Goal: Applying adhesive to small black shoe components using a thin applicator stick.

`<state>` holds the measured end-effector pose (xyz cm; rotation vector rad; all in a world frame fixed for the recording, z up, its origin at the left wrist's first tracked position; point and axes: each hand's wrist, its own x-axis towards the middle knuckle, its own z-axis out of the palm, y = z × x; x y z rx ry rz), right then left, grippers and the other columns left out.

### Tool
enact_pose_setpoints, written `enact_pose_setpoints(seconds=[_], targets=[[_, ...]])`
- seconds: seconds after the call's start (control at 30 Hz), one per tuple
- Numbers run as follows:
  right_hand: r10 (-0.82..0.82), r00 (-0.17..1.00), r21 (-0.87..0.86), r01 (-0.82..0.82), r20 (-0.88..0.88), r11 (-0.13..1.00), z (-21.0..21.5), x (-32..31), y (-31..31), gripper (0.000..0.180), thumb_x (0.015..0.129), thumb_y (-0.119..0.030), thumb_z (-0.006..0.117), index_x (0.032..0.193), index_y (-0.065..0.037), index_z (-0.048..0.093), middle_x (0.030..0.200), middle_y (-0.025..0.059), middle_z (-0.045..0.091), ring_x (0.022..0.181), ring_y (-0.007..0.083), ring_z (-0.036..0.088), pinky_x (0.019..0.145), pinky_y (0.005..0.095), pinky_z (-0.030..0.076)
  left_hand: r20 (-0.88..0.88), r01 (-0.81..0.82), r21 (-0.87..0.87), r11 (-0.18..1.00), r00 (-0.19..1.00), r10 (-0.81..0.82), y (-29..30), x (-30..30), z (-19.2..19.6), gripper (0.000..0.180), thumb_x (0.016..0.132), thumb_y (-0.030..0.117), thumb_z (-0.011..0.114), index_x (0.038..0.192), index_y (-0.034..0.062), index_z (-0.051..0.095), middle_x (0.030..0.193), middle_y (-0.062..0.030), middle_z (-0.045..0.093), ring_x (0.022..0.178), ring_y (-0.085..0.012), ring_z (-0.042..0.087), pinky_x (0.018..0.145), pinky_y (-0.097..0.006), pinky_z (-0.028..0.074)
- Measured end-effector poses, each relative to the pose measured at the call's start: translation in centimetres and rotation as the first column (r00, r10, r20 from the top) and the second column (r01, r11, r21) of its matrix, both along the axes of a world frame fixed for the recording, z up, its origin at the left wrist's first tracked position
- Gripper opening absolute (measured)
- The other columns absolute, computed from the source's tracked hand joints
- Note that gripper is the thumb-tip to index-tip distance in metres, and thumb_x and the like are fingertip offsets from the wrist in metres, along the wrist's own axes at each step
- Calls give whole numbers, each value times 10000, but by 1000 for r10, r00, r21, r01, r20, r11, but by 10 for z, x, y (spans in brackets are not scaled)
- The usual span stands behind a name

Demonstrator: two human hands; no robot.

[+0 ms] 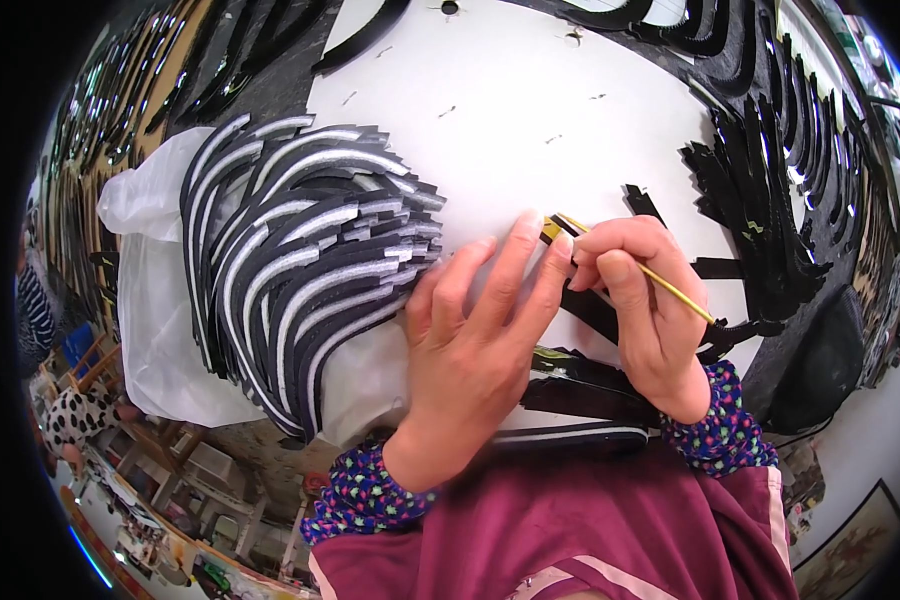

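Two bare hands nearly meet over a white board (570, 120); clock directions are taken from that meeting point, 12 being away from the wearer. Right hand (655, 290): grip closed around a thin yellow stick (678, 292), which slants from 10 to 4 o'clock, its upper end beside the left fingertips. Left hand (475, 335): palm down, fingers stretched toward 1 o'clock, fingertips at a small black piece (569, 236); whether this grip pinches it or only presses cannot be told.

Next outward: short black strip (645, 204) at 2 o'clock, flat on the board; black strips (582, 392) at 6 o'clock, partly under the right wrist; beyond these, a white-striped strip (570, 438) close to the apron (610, 520).

At 9 o'clock: overlapping heap of curved dark strips with white bands (315, 250), lying on translucent plastic (155, 340). At 3 o'clock: dense cluster of black strips (760, 215). Dark rounded object (822, 360) at 4 o'clock, kind unclear. Dark grey counter (255, 100) shows at 10 o'clock. Far out at 8 o'clock, a person in spotted clothing (78, 415).
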<state>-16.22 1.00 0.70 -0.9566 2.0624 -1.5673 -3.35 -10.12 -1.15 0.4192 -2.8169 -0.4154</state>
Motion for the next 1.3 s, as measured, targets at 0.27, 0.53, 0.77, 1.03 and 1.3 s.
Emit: enact_pose_setpoints(seconds=[0.27,0.53,0.77,1.03,1.3], targets=[[-39,999,-81,37,-23,996,-13,1,2,140,1039,-61,549,1060,49,632,965,115,633,725,134,628,641,259,512,-4,-4,-47,999,1000,4,2,1,-1,456,886,121,574,1330,183,655,1436,25,560,1227,-195,485,1047,-359,364],[27,994,-47,-33,-109,998,-13,-2,3,133,1031,-51,559,1062,47,643,959,125,665,724,149,621,646,260,522,-13,7,-42,999,1000,-7,2,2,-2,424,902,156,576,1317,175,661,1411,42,568,1234,-200,485,1049,-372,375],[60,995,-41,-63,-85,997,-12,-2,2,123,1014,-28,575,1063,51,655,974,122,692,710,148,602,624,258,515,-16,1,-33,999,1000,-1,3,2,-2,426,894,162,578,1310,174,665,1400,38,572,1221,-200,495,1047,-365,372],[65,995,-26,-67,-79,997,-10,-2,1,116,1009,-27,584,1052,48,661,963,116,687,693,141,593,609,252,505,-49,-14,17,1000,999,15,1,0,-2,419,881,164,583,1290,150,672,1393,-22,577,1211,-197,516,1045,-357,380],[82,994,28,-80,-74,996,-6,-3,-3,105,1004,-25,593,1055,44,654,948,112,669,673,135,586,597,250,498,-45,-1,33,999,999,2,0,2,-1,422,859,166,592,1273,134,671,1403,-31,571,1238,-217,496,1046,-360,382]])
